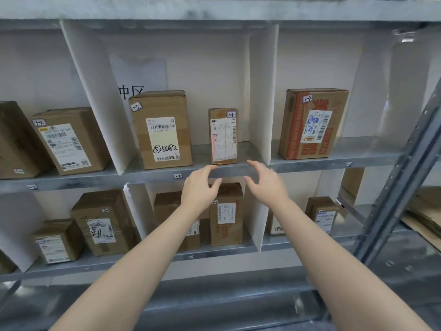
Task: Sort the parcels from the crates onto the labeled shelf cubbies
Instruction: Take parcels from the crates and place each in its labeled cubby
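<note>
Entry: small parcel [223, 136], tagged 1-3, stands upright in the middle cubby of the upper shelf [71, 181], near the front lip. At its 9 o'clock, apart from it, stands a large parcel [161, 130], also tagged 1-3. The edge label [177, 176] below reads 1-3. At the small parcel's 7 o'clock is the left hand [199, 187], and at its 5 o'clock the right hand [266, 185]. Each grip is spread wide, fingers loosely curved, holding nothing, fingertips at the shelf lip. At 3 o'clock, in the next cubby, is a red-printed parcel [312, 124], tagged 1-4.
</note>
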### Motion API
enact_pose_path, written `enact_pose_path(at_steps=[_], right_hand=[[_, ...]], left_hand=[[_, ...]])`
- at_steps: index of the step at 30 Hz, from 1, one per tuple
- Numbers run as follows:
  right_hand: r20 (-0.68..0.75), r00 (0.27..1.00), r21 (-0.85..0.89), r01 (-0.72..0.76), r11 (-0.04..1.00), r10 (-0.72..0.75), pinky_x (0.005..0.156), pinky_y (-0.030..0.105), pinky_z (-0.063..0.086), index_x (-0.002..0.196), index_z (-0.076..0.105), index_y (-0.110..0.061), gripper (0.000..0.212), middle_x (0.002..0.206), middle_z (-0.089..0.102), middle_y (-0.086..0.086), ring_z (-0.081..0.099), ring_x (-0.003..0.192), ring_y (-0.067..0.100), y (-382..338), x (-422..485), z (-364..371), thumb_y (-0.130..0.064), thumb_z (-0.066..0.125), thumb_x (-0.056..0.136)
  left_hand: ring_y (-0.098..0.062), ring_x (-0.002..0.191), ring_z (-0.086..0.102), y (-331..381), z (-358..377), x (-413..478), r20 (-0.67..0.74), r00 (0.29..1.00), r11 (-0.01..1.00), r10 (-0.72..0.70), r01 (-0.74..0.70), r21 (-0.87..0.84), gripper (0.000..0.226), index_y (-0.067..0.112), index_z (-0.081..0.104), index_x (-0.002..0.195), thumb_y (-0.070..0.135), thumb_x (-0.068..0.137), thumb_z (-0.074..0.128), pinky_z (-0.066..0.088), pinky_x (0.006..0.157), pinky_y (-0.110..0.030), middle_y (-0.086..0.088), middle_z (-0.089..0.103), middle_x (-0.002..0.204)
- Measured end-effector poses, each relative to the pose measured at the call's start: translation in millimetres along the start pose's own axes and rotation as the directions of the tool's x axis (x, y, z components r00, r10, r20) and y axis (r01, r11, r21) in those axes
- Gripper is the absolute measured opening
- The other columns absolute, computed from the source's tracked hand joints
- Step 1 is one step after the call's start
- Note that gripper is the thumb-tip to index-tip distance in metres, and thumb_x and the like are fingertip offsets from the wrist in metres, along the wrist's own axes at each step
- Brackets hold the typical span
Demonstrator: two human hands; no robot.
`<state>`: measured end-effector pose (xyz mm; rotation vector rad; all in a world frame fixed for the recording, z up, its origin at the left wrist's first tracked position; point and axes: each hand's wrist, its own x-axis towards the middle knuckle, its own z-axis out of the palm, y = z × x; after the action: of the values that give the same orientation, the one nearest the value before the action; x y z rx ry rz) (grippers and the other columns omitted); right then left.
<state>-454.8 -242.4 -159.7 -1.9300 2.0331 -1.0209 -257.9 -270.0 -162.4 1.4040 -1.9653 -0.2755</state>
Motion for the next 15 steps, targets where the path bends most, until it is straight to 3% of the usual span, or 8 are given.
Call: enact_pose_path(at_steps=[2,6,10,15], right_hand=[[0.028,0.999,-0.095,0.021,0.995,-0.019,0.117,0.045,0.027,0.148,0.035,-0.032,0.053,0.156,0.035,0.001,0.026,0.146,0.027,14,-17,-15,-0.041,0.049,0.098],[0.023,1.000,-0.216,0.013,0.976,-0.009,0.114,0.042,0.029,0.147,0.037,-0.029,0.052,0.152,0.041,0.001,0.034,0.141,0.025,69,-65,-56,-0.041,0.048,0.098],[0.004,0.994,-0.292,-0.100,0.951,0.105,0.117,0.038,0.020,0.147,0.038,-0.025,0.052,0.150,0.044,0.002,0.032,0.143,0.024,148,-129,-117,-0.038,0.048,0.098],[-0.130,0.921,-0.253,-0.390,0.885,0.368,0.120,0.041,0.016,0.150,0.034,-0.026,0.056,0.153,0.040,0.003,0.032,0.143,0.023,247,-218,-199,-0.042,0.047,0.098]], left_hand=[[-0.017,0.134,0.045,9,14,-16,0.018,0.998,0.998,0.053,-0.053,0.043,0.042,0.030,0.050,0.139,0.042,0.098,0.053,0.035,0.112,-0.039,0.006,0.054,0.142],[-0.017,0.134,0.044,50,60,-46,0.132,0.976,0.977,0.172,-0.186,0.106,0.042,0.026,0.051,0.139,0.041,0.099,0.049,0.032,0.115,-0.039,0.004,0.054,0.142],[-0.021,0.136,0.042,132,126,-67,0.275,0.923,0.955,0.269,-0.293,0.051,0.046,0.021,0.048,0.142,0.039,0.099,0.050,0.028,0.114,-0.036,0.000,0.051,0.145],[-0.023,0.142,0.035,257,219,-100,0.424,0.795,0.895,0.435,-0.433,-0.106,0.052,0.020,0.044,0.146,0.037,0.098,0.053,0.026,0.117,-0.037,-0.004,0.043,0.152]])
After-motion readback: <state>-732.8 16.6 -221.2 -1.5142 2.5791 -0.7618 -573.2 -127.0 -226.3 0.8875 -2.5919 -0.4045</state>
